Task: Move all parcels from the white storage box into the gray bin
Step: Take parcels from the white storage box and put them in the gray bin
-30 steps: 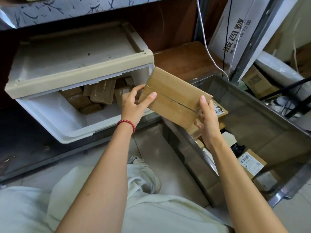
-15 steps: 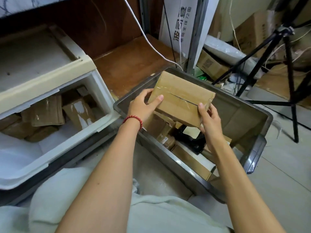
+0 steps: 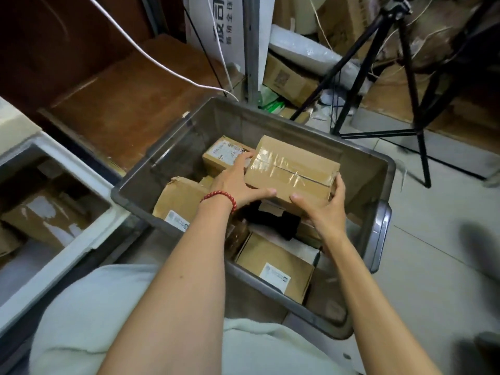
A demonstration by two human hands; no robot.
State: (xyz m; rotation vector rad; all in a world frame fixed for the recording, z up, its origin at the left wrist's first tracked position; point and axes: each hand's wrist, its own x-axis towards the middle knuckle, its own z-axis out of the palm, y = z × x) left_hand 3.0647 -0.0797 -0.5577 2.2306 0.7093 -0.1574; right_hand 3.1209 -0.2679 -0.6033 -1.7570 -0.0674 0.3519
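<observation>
Two hands held one taped parcel (image 3: 292, 169) inside the gray bin (image 3: 362, 182), at mid-frame. Nearest you, a labelled parcel (image 3: 273, 263) lay against the bin's near wall. Your left hand (image 3: 238, 185), with a red bracelet (image 3: 220, 197) at the wrist, gripped the taped parcel's left end, thumb along its near edge. Your right hand (image 3: 322, 209) curled round its near right corner. You could not tell whether it rested on the parcels beneath. Bare gray wall showed to its right and along the bin's far left. At lower left, the white storage box (image 3: 54, 285) stood just beside the bin's corner, with brown parcels (image 3: 40, 220) inside. Farther off, at upper right, tripod legs (image 3: 414, 90) stood near the bin's far rim.
</observation>
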